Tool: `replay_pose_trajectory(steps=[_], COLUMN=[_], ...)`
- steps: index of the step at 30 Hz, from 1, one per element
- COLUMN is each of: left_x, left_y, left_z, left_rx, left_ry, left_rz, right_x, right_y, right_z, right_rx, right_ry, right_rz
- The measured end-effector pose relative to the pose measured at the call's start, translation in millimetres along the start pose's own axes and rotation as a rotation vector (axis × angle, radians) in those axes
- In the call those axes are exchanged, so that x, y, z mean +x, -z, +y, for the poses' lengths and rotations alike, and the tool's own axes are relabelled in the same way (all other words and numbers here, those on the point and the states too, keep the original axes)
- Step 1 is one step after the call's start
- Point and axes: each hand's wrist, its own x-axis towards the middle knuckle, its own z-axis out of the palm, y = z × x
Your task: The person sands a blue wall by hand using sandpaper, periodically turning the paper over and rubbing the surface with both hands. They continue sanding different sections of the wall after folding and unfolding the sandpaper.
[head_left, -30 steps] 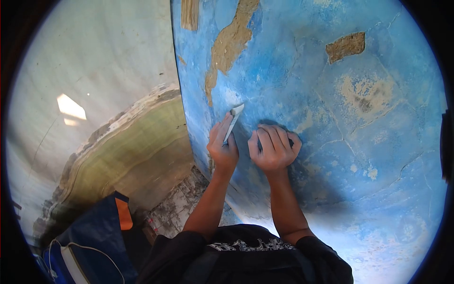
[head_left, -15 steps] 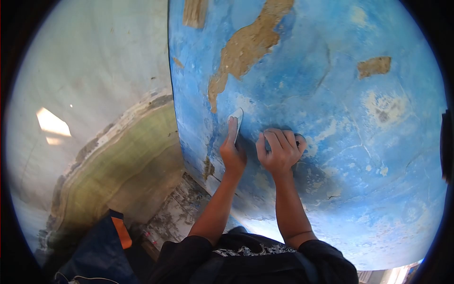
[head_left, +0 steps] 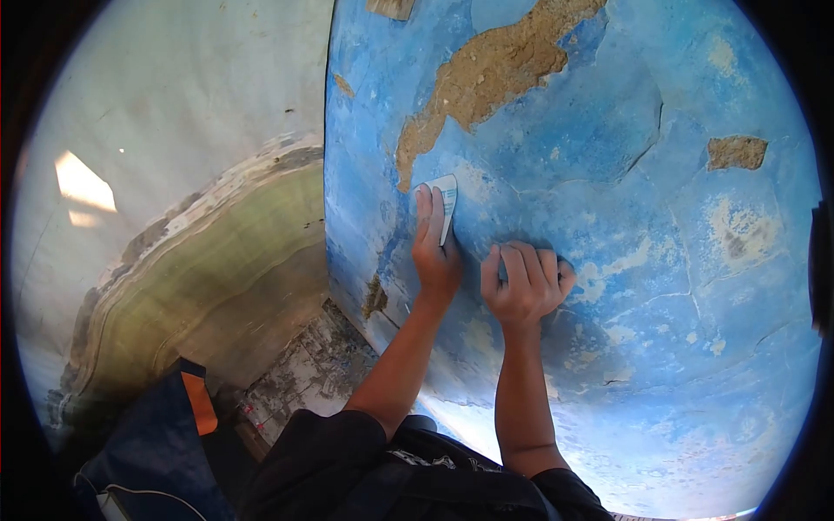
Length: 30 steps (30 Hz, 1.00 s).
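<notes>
A blue painted wall (head_left: 591, 208) with worn, cracked paint fills the right side of the head view. My left hand (head_left: 436, 247) holds a thin white sheet (head_left: 448, 204) with faint print against it, fingers extended over its left edge. The sheet lies just below a long brown patch (head_left: 486, 74) of bare plaster. To the right, my right hand (head_left: 526, 282) is curled near the wall, knuckles up; what its fingers hold, if anything, is hidden.
A pale curved surface (head_left: 191, 78) with a greenish band stands at left. Below it are a dark blue bag (head_left: 156, 443) with an orange patch and a stained floor (head_left: 308, 373). A smaller brown patch (head_left: 737, 153) marks the wall at right.
The view has shifted, so the wall's patches sit further right. The white sheet now faces the camera more, with its print visible. My right hand remains curled.
</notes>
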Motion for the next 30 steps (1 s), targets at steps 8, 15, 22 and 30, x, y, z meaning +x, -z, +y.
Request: replay_pose_trajectory(steps=[8,15,22,30], left_x=[17.8,-31.3,-6.0,-4.4], left_y=[3.3,10.2,5.3,2.1], left_z=[4.0,13.9,21.6,9.6], left_rx=[0.103,0.018,-0.003,0.066], left_ry=[0.011,0.024,0.071,0.048], left_rz=[-0.057,-0.176,-0.082,-0.074], right_x=[-2.4,-7.1,-8.5,-10.4], right_y=[0.6,-5.9,-10.9,-9.7], right_z=[-0.7,-8.4,-10.0,-9.3], right_rx=[0.016,0.045,0.070,0.108], right_ry=[0.008,-0.012,0.011,0.002], right_rz=[-0.024,-0.034,-0.003,0.019])
